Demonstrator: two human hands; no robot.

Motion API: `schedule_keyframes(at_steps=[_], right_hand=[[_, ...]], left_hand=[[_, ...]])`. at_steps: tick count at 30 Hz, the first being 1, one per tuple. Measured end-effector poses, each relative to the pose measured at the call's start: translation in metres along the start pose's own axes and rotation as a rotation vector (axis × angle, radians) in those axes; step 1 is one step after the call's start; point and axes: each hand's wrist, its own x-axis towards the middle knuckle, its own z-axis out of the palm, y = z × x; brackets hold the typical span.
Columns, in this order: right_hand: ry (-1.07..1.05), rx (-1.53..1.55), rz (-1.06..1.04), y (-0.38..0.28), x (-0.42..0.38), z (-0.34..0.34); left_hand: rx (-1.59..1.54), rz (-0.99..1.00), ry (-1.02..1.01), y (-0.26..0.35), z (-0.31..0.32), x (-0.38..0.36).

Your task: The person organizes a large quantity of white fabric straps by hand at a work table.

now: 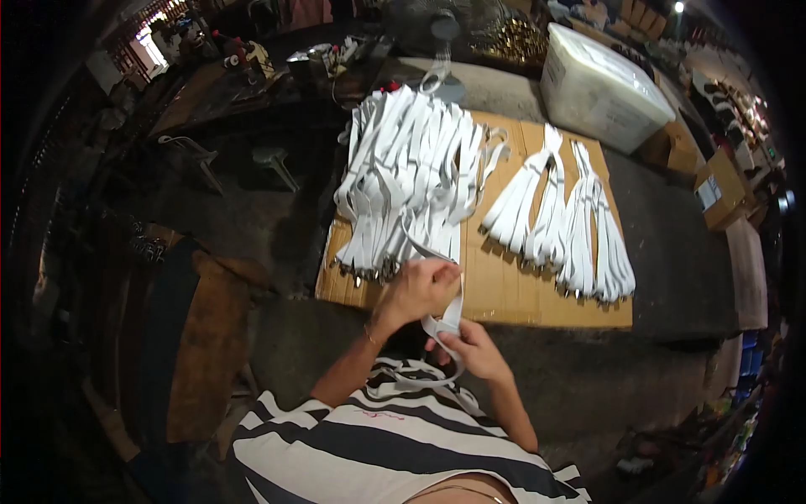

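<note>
A white strap (452,314) runs between my two hands in front of my body, with a loop of it hanging low near my striped shirt. My left hand (420,290) is closed around its upper part, at the near edge of the cardboard. Slightly lower and to the right, my right hand (477,349) pinches the strap between thumb and fingers. Just beyond my left hand lies a large pile of white straps (411,160) with metal ends. Two tied bundles, a left one (529,206) and a right one (594,231), lie on the cardboard's right side.
The flat cardboard sheet (504,302) covers part of a dark table (680,277). A white plastic bin (600,88) stands at the back right, with a cardboard box (722,189) near the right edge. A fan (443,29) is at the back. A brown-topped seat (210,344) is at my left.
</note>
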Motion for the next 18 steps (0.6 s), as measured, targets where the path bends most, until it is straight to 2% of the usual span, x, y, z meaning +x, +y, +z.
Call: schedule_keyframes(at_steps=[2,4,6,7,8,11,12,14,16,17,18], right_hand=[[-0.086,0.131,-0.045,-0.014,-0.031,-0.005],[-0.133,0.178,-0.073,-0.016,-0.052,-0.005],[-0.160,0.277,-0.141,-0.012,-0.066,-0.006],[-0.112,0.311,-0.129,-0.009,-0.070,-0.005],[-0.089,0.316,-0.134,-0.008,-0.073,-0.004],[0.046,0.412,-0.179,-0.005,-0.076,0.001],[0.063,0.492,-0.152,-0.007,-0.077,0.003],[0.150,0.440,-0.214,-0.002,-0.071,0.014],[0.147,0.437,-0.198,-0.008,-0.071,0.026],[0.179,0.444,-0.203,-0.008,-0.069,0.032],[0.213,0.451,-0.208,-0.007,-0.067,0.038]], left_hand=[[0.135,-0.033,-0.059,0.024,-0.006,-0.003],[0.141,-0.042,-0.086,0.032,-0.007,-0.015],[0.246,-0.227,-0.237,0.039,-0.011,-0.033],[0.127,-0.313,-0.307,0.035,-0.014,-0.047],[0.124,-0.303,-0.329,0.036,-0.021,-0.059],[-0.274,-0.475,-0.775,0.049,-0.038,-0.090],[-0.393,-0.525,-0.865,0.051,-0.037,-0.100],[-0.469,-0.383,-0.744,0.048,-0.015,-0.118],[-0.636,-0.241,-0.634,0.036,0.002,-0.123],[-0.645,-0.234,-0.644,0.038,0.004,-0.123],[-0.754,-0.263,-0.561,0.049,0.000,-0.119]])
